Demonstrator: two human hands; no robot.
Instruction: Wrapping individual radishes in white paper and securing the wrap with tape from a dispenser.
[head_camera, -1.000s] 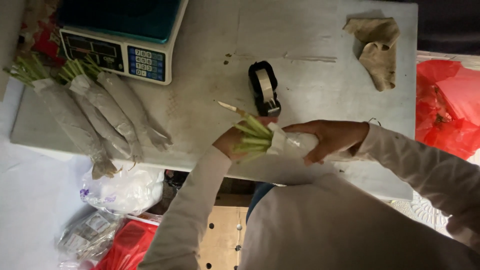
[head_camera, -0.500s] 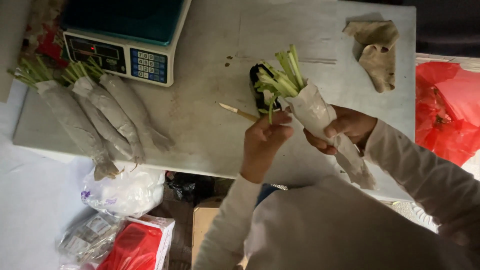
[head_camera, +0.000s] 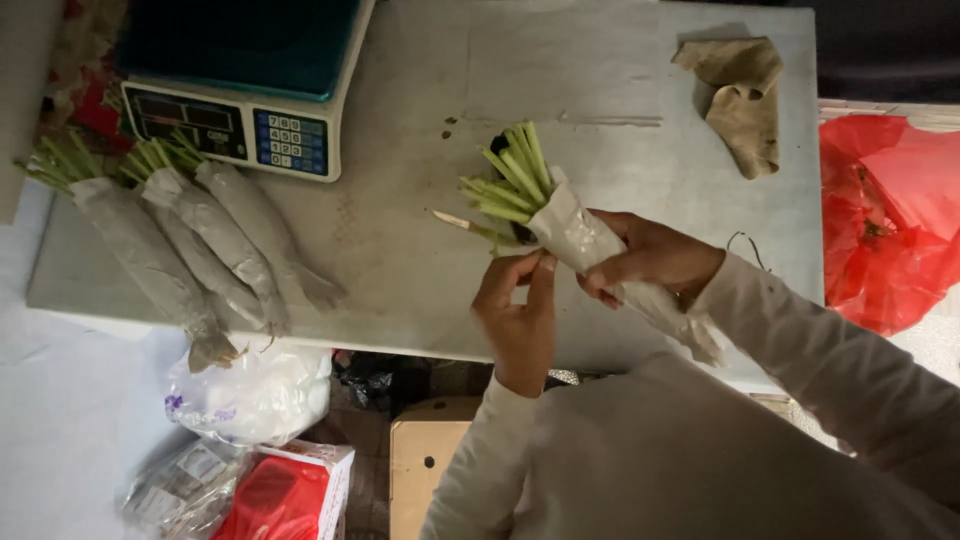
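Both hands (head_camera: 650, 262) round wrapped stalk bundle (head_camera: 560, 215)

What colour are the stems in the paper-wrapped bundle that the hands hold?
Light green, seen in the head view: the stems stick out of the white paper wrap.

The bundle of green stems (head_camera: 510, 180) is wrapped in thin, crinkled white paper (head_camera: 590, 245) with a matt look. The same creased paper is seen on the three wrapped bundles (head_camera: 200, 250). The table top (head_camera: 400, 240) is shown as dull, grey and scuffed. A coarse brown cloth (head_camera: 745, 95) is crumpled; the red bag (head_camera: 885, 215) is of glossy plastic.
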